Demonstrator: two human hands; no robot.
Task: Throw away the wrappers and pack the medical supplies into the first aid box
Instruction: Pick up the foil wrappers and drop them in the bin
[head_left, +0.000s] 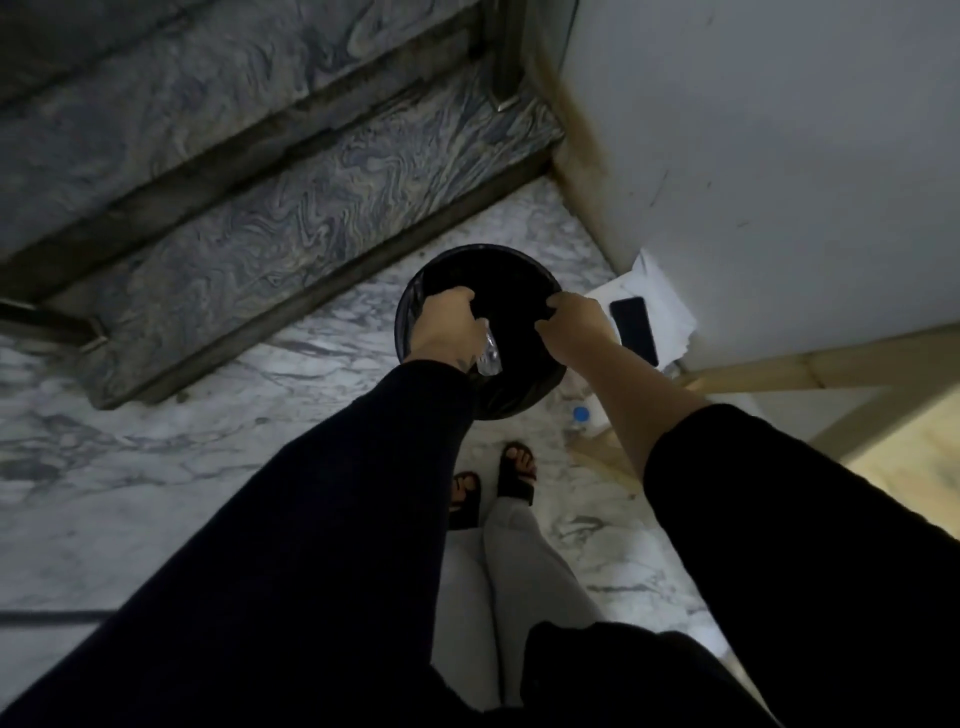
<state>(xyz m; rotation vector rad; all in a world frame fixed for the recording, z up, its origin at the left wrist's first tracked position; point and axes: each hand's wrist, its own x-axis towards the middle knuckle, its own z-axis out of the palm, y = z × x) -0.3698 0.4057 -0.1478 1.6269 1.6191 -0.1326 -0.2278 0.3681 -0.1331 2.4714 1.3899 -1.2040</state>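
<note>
Over the black bin (524, 291) on the marble floor (156, 467), the left hand (447, 327) has its fingers curled around a clear wrapper (489, 356). Right hand (571, 325) hovers with fingers bent inward, whether gripping anything I cannot tell.

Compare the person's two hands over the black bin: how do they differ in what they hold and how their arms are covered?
The left hand has a clear wrapper sticking out beneath it; the right hand shows nothing in it. The left sleeve reaches the wrist; the right sleeve is pushed up, baring the forearm. Both hands are curled, over the black bin.
</note>
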